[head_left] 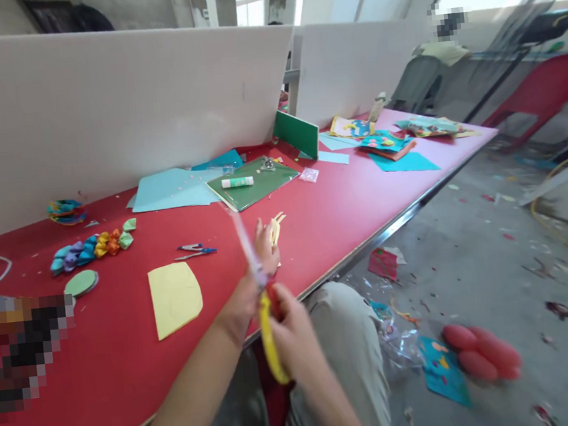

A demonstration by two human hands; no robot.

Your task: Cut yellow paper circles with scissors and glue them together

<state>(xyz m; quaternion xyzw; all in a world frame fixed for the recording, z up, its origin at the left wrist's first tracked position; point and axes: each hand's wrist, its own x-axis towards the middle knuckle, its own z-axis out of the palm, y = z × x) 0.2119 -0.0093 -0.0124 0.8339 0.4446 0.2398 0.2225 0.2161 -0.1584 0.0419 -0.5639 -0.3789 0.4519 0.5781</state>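
My right hand [296, 339] is closed round the yellow and red handles of a pair of scissors [267, 338], whose blurred blades point up and to the left. Just beyond it my left hand [263, 247] pinches a small pale yellow paper piece [276, 225] cut into strips. Both hands hover over the front edge of the red table [128, 368], above my knee. Motion smears the blades and fingers.
On the table lie a yellow paper sheet [174, 297], a blue compass [196, 250], a folded coloured paper chain [91, 247], a green disc [80, 283], and a glue stick [237, 182] on a green mat [261, 187]. Paper scraps and red balloons [483, 354] litter the floor. Another person sits far right.
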